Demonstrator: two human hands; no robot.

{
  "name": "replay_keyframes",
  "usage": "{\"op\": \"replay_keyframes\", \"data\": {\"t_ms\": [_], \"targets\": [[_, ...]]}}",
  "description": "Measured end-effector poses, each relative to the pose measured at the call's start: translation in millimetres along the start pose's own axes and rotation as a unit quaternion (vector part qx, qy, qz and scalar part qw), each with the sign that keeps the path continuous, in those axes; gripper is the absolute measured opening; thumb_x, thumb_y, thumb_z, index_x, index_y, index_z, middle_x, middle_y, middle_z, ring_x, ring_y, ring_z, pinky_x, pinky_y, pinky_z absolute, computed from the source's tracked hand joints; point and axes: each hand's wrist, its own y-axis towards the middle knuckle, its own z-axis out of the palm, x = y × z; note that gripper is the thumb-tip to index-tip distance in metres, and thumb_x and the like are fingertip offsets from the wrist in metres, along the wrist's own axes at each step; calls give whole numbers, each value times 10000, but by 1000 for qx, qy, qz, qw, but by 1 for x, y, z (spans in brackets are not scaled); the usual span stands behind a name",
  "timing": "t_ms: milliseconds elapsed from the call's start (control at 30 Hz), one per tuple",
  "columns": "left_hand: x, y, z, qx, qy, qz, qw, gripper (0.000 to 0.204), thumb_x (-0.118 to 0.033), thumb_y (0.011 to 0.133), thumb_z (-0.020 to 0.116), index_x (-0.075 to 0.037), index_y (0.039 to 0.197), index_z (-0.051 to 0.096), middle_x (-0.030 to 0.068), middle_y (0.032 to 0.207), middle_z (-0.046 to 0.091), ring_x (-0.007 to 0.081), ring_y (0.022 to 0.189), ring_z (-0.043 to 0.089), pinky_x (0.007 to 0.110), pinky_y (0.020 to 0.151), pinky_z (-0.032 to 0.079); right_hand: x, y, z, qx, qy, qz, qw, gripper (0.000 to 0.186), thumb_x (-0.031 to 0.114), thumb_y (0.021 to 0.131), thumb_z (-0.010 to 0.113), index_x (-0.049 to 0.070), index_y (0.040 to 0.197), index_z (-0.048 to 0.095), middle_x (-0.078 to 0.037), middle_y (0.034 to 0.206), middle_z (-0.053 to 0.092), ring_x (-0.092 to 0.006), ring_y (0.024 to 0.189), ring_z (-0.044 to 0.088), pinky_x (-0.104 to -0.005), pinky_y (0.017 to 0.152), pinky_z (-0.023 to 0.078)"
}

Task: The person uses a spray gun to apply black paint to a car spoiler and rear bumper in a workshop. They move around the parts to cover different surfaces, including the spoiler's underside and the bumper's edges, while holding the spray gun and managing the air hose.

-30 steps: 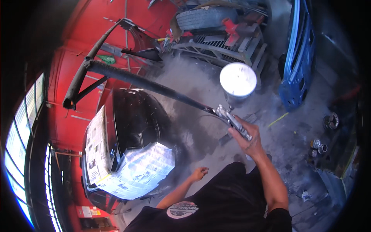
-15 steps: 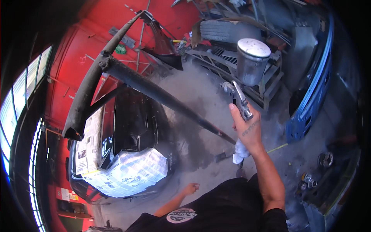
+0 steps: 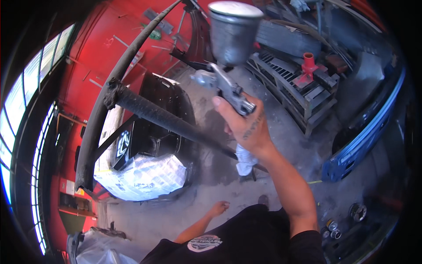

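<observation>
My right hand (image 3: 250,127) is wrapped around a silver spray gun (image 3: 231,91) with a metal paint cup (image 3: 233,37) on top, capped by a white lid. A bunched white wrap (image 3: 245,160) shows just below that hand. A dark metal tube (image 3: 162,116) with a rough finish crosses beyond the gun, joined to a curved tube (image 3: 103,103) at the left; the gun's nozzle side faces left, above the straight tube and apart from it. Low in the middle, my left hand (image 3: 220,207) hangs with curled fingers and nothing visible in it.
A black car part (image 3: 165,105), partly masked with newspaper (image 3: 143,176), stands at the left. Metal racking (image 3: 285,88) carries a red stand (image 3: 307,68). A blue car panel (image 3: 367,132) leans at the right. Several cans (image 3: 332,229) sit on the floor at lower right.
My right hand has swung left and upward with the spray gun, which now looks larger. The view has shifted, bringing the red stand into sight. My left hand is almost unchanged.
</observation>
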Motion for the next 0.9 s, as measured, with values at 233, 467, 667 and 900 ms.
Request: {"op": "replay_keyframes", "data": {"t_ms": [233,467,667,900], "targets": [[-17,-27,49,15,-45,-55,997,419,-288,1004,679,-38,1340,681,117,975,756,191,825,699,369,742,559,-96,-4,-86,-82,-38,165,982,278,273,994,709,1,1041,738,-23,608,570,-109,545,580,-319,545,477],[-18,-50,57,5,-44,-105,994,415,-300,1015,684,-54,1349,679,88,925,734,180,806,682,353,690,543,-112,-15,-112,-55,2,186,981,262,242,978,730,-10,910,701,-6,619,588,-88,543,576,-298,526,473],[-41,-60,63,39,-18,-145,989,438,-318,1038,640,-90,1413,639,120,1165,739,227,1000,704,382,774,588,-119,-27,-131,80,139,193,968,252,239,945,769,-7,921,719,-3,693,634,-73,632,611,-276,572,492],[-50,-56,91,8,19,-124,992,399,-322,1024,671,-111,1363,680,187,1147,761,274,1005,716,402,926,554,-229,17,-149,8,98,211,973,294,300,946,765,9,977,736,13,706,602,-81,580,570,-282,545,466]]}}
